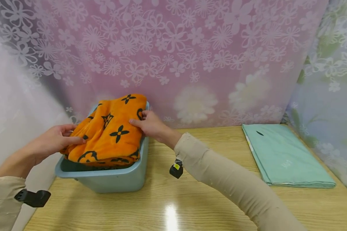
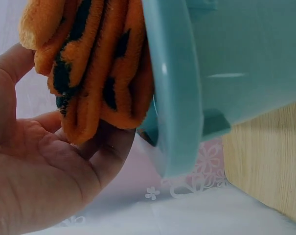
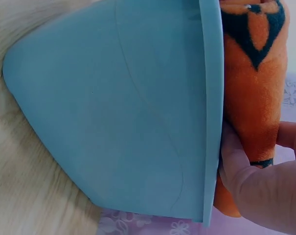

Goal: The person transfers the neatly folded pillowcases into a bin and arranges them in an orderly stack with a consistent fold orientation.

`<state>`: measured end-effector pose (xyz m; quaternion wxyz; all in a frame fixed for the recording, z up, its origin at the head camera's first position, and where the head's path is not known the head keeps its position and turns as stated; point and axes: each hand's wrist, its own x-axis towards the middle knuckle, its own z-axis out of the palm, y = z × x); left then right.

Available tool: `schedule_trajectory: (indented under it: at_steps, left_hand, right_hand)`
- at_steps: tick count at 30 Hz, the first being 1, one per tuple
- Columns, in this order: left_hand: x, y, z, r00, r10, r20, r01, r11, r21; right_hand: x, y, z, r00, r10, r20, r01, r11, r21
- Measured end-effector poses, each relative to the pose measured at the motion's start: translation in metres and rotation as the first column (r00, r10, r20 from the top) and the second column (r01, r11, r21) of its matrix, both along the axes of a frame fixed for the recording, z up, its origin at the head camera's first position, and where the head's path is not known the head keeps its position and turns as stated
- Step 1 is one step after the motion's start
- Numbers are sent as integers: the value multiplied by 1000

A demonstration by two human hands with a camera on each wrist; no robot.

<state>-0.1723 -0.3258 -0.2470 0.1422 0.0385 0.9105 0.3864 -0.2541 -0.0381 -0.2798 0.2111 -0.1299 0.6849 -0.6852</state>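
Note:
A folded orange blanket (image 1: 115, 115) with dark flower-like marks sits in the mouth of a light blue plastic basin (image 1: 115, 181), standing above its rim. My left hand (image 1: 52, 141) grips the blanket's left edge, thumb on top. In the left wrist view its fingers (image 2: 116, 152) curl beneath the thick folded layers, beside the basin's rim. At the opposite edge, my right hand (image 1: 154, 126) pinches the blanket between thumb and fingers. The right wrist view shows those fingers (image 3: 236, 156) between the blanket and the rim. The basin's inside is mostly hidden by the blanket.
On the right of the wooden table (image 1: 202, 202) lies a folded mint-green cloth (image 1: 289, 157). A pink floral curtain (image 1: 191, 64) hangs behind the table, with a pale wall (image 1: 14, 106) close on the left and another floral sheet (image 1: 332, 96) on the right.

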Motion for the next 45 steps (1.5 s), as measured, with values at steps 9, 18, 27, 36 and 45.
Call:
schedule_trajectory:
  at_steps: [9, 18, 27, 36, 45]
  left_hand:
    - [0, 0, -5, 1000, 2, 7, -1, 999, -49]
    - [-1, 12, -7, 1000, -4, -4, 3, 981, -193]
    - [10, 43, -8, 973, -107, -203, 34, 942, -335]
    - [21, 81, -2, 925, -147, -351, 4, 926, -378]
    - [26, 132, -11, 794, -213, -569, 1, 937, -350]
  right_hand:
    - [2, -3, 4, 988, 40, -148, 5, 957, 292]
    - [15, 2, 15, 966, 139, -220, -38, 912, 408]
    - [29, 33, 25, 853, 421, -308, -154, 768, 622]
    - [27, 69, 18, 783, 494, -378, -127, 722, 681]
    - [25, 114, 16, 666, 551, -503, 14, 665, 746]
